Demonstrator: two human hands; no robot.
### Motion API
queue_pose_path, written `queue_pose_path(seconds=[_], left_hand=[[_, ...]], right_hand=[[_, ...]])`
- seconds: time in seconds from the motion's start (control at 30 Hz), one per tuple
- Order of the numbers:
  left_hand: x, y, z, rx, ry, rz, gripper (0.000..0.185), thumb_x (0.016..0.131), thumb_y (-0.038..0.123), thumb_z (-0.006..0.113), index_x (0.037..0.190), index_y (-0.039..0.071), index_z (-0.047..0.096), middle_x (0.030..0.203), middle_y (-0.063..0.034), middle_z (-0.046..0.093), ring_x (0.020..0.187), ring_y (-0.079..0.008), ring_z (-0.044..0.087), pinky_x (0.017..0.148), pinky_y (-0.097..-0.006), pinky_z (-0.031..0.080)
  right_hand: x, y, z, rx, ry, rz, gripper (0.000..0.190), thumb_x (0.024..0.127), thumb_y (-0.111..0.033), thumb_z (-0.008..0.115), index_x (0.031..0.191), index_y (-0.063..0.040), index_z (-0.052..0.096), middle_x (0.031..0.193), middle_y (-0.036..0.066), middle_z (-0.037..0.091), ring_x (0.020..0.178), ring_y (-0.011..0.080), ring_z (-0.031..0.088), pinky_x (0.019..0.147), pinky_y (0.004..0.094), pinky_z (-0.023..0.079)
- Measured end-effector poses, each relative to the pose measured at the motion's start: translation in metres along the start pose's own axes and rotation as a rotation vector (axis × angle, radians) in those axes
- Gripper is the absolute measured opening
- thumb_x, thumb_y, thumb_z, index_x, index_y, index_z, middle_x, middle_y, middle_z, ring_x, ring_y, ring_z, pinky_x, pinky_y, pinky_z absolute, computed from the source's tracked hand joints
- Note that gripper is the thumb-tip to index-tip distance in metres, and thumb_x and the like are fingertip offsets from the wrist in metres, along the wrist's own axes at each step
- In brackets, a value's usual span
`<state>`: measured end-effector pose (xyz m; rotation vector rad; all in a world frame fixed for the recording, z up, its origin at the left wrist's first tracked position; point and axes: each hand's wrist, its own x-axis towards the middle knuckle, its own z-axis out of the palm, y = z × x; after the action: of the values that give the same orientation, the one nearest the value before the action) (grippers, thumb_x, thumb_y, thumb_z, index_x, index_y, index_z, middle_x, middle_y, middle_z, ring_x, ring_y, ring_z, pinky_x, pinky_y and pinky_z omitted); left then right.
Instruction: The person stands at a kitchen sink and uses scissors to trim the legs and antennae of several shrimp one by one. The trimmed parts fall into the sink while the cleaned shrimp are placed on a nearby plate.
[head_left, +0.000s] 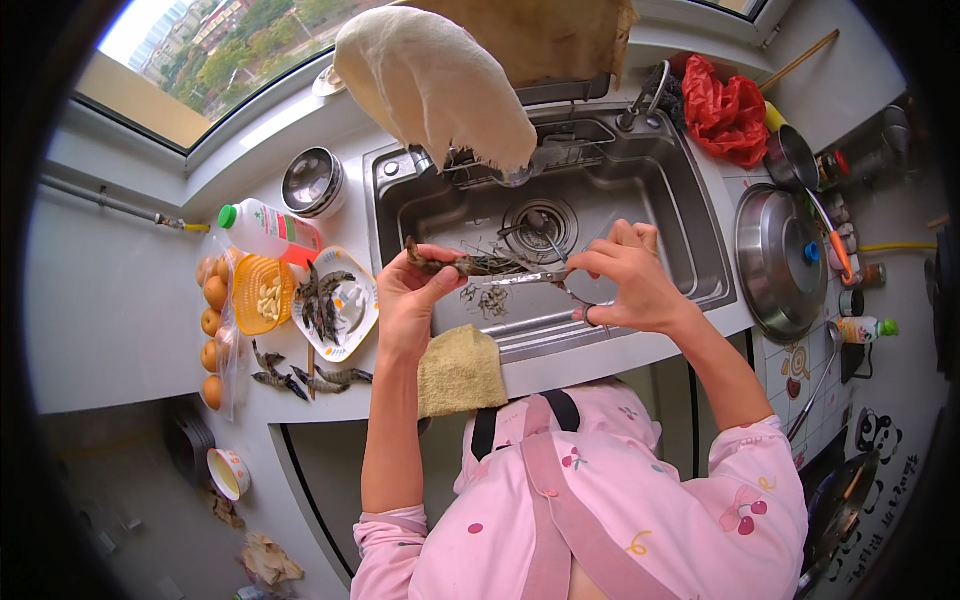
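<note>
Over the stainless steel sink (645, 217), my left hand (420, 289) pinches a raw shrimp (480, 265) with its long feelers pointing right. My right hand (626, 281) grips metal scissors (559, 277) by the handles, and the blades reach left, close alongside the shrimp's head. Below the blades, a small heap of shrimp trimmings (491, 300) lies on the sink bottom. Several more shrimp rest on a white patterned plate (367, 300) left of the sink. Other loose shrimp (330, 381) are on the counter in front of it.
A yellow cloth (461, 371) drapes over the sink's front edge. Leftward stand an orange basket (251, 319) of garlic cloves, a plastic bottle (270, 229) and stacked bowls (311, 184). A pale cloth (435, 82) hangs above the sink's back. On the right are a large metal lid (780, 262) and a red bag (724, 112).
</note>
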<state>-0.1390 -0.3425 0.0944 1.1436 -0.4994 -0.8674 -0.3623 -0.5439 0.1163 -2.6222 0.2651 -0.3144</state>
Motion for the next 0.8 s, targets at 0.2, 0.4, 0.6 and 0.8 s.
queue_pose_path(seconds=[0.2, 0.4, 0.6, 0.8], left_hand=[[-0.003, -0.001, -0.003, -0.055, -0.004, -0.047, 0.017, 0.088, -0.002, 0.069, 0.104, 0.0, 0.063, 0.106, -0.011, 0.068, 0.092, -0.0156, 0.068, 0.083, -0.0277, 0.058], [-0.004, -0.002, -0.008, -0.07, 0.021, -0.073, 0.017, 0.089, -0.002, 0.069, 0.105, 0.0, 0.063, 0.105, -0.0101, 0.068, 0.091, -0.016, 0.069, 0.082, -0.0276, 0.059], [-0.004, 0.0, -0.011, 0.001, 0.022, -0.058, 0.017, 0.088, -0.001, 0.07, 0.104, 0.0, 0.064, 0.104, -0.0093, 0.068, 0.091, -0.0158, 0.069, 0.082, -0.0281, 0.059], [-0.003, 0.005, -0.012, 0.082, 0.014, -0.043, 0.018, 0.087, 0.0, 0.072, 0.104, -0.001, 0.065, 0.102, -0.0093, 0.069, 0.09, -0.0153, 0.069, 0.081, -0.0284, 0.059]], right_hand=[[0.007, -0.003, 0.003, 0.017, 0.042, -0.084, 0.044, 0.059, -0.031, 0.082, 0.099, -0.018, 0.069, 0.074, -0.006, 0.053, 0.082, 0.0171, 0.044, 0.086, 0.0358, 0.025], [0.012, -0.006, 0.001, 0.032, 0.027, -0.139, 0.042, 0.06, -0.032, 0.082, 0.097, -0.017, 0.07, 0.072, -0.007, 0.053, 0.08, 0.0169, 0.044, 0.085, 0.0353, 0.025], [0.013, -0.006, 0.001, 0.054, -0.001, -0.161, 0.039, 0.061, -0.032, 0.082, 0.095, -0.015, 0.071, 0.067, -0.007, 0.053, 0.08, 0.0158, 0.044, 0.084, 0.0349, 0.025], [0.013, -0.006, -0.002, 0.091, -0.07, -0.164, 0.039, 0.06, -0.031, 0.081, 0.094, -0.014, 0.071, 0.069, -0.007, 0.053, 0.079, 0.0155, 0.045, 0.083, 0.0345, 0.027]])
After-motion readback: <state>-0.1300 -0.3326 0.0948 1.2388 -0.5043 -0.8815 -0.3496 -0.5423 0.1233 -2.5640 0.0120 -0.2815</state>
